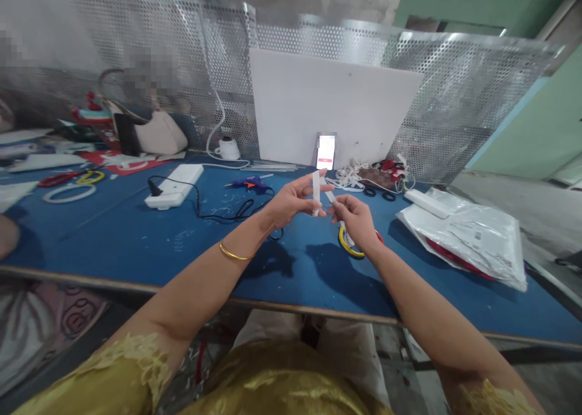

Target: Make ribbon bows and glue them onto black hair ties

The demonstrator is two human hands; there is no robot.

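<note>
Above the blue table, my left hand has a narrow white strip against its fingers, thumb pressing on the lower part. My right hand is close beside it, thumb and forefinger pinching a short white strip end. Whether both pieces belong to one strip I cannot tell. Beneath my right hand lies a yellow loop with a red part, partly hidden by the hand and wrist. A lit phone stands upright just behind my hands.
A blue glue gun and a white power strip with a black cord lie leftward. White cords are heaped near the back panel. Plastic-wrapped packages occupy the right. Further left are scissors and a handbag.
</note>
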